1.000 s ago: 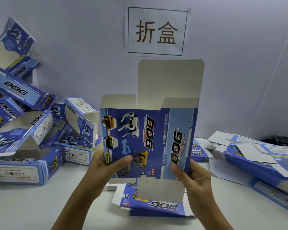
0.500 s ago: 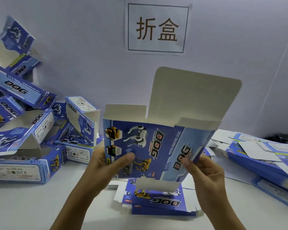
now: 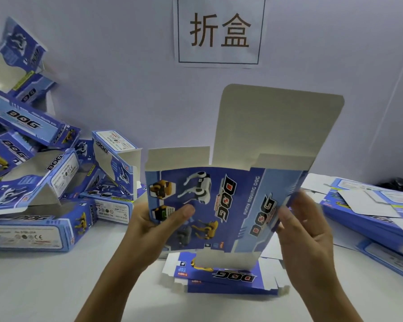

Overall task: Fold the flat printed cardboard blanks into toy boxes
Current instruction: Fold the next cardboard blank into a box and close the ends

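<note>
Blue printed cardboard, the blank (image 3: 221, 205), is held upright above the table (image 3: 56, 287), printed face toward the camera, grey inside showing on its raised flaps. The left hand (image 3: 156, 226) grips the blank's left edge, thumb pressed flat on the printed panel, fingers behind it; a steadying hold, by the look of it. The right hand (image 3: 305, 231) holds the right edge where a side panel turns back along a crease, fingers mostly straight against the card. Whether the thumb pinches from the near side is hard to tell, as the edge hides it. The large top flap (image 3: 277, 122) stands tall at the back; a small bottom flap (image 3: 226, 259) hangs down. Judged from this, the sleeve is being squared open before any flap is tucked.

Directly below lies a stack of flat blanks (image 3: 221, 277), kept within easy reach. Folded boxes (image 3: 40, 194) pile up to the left against the wall; more flat blanks (image 3: 370, 212) lie to the right. A paper sign (image 3: 219, 31) hangs on the wall.
</note>
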